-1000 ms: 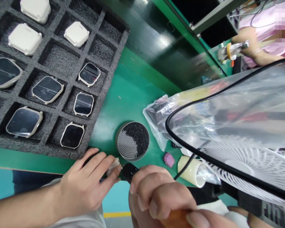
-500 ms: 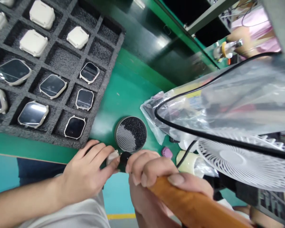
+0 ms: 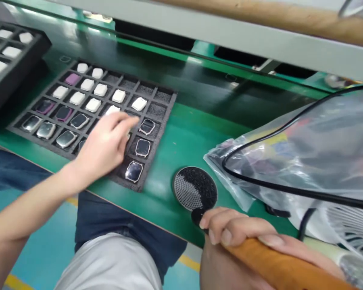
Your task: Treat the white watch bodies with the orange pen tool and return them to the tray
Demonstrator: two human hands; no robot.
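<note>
My right hand (image 3: 242,231) wraps round an orange electric screwdriver (image 3: 266,262). Its black nose end (image 3: 198,217) is at the near edge of a round dish (image 3: 186,191) with a dotted grid floor. Tiny black pieces, probably screws (image 3: 204,185), cover part of that floor. My left hand (image 3: 109,139) is over a dark foam tray (image 3: 153,157), thumb and fingertips drawn together near its middle compartments. Whatever the fingertips hold is hidden. White watch cases (image 3: 139,104) lie in the tray's far rows, and watches with dark screens (image 3: 143,148) fill nearer ones.
Another foam tray (image 3: 33,52) of white cases stands at the far left. On the right are a clear plastic bag (image 3: 305,141), a black cable (image 3: 260,175) across it, and a white fan (image 3: 351,225). The green table's (image 3: 157,201) front edge runs above my lap.
My left hand has moved from beside the screwdriver's tip, where it held a white watch case, to over the tray. The view has swung left. My right hand still holds the screwdriver.
</note>
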